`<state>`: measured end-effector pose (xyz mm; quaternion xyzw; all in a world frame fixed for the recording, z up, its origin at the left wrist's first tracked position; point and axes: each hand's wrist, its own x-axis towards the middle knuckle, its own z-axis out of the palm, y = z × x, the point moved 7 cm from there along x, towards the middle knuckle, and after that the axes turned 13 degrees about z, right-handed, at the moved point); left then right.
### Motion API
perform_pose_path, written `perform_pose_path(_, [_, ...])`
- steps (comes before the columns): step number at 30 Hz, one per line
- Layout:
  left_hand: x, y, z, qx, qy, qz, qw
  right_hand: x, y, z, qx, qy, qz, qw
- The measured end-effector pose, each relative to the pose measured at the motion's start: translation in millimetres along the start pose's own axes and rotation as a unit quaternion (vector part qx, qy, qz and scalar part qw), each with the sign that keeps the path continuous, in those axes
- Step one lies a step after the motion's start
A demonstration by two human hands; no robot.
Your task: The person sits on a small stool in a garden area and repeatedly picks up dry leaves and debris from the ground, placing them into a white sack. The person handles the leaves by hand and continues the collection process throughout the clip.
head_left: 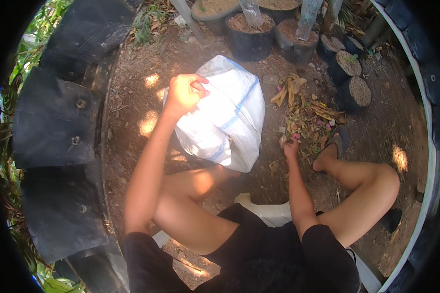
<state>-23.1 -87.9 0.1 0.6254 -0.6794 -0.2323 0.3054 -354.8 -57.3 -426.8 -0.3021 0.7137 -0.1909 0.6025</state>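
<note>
My left hand (185,93) is raised and clenched on the upper edge of a white woven sack (230,117) with blue stripes, which stands on the dirt between my knees. My right hand (289,146) reaches down to the ground just right of the sack, fingers pinched at a scatter of dry leaves and small pink petals (305,115). What the fingers hold is too small to make out. I sit on a low white stool (271,212), my right foot in a grey sandal (338,139) beside the leaf litter.
Several black soil-filled pots (249,34) stand along the far side, with smaller grow bags (357,93) at the right. Black sheeting (54,122) with bolts curves along the left. A white curved rim (428,146) bounds the right. Bare dirt (137,112) lies left of the sack.
</note>
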Motion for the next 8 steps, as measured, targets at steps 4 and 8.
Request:
perform_pose_path(4, [-4,-21,10,0.063,-0.074,-0.038,0.995,-38,-22,34,0.184,-0.316,0.079,0.927])
perform_pose_path(8, [-22,-50,11,0.247,-0.177,-0.112,0.946,-93,-60,66,0.163,-0.532,0.078,0.827])
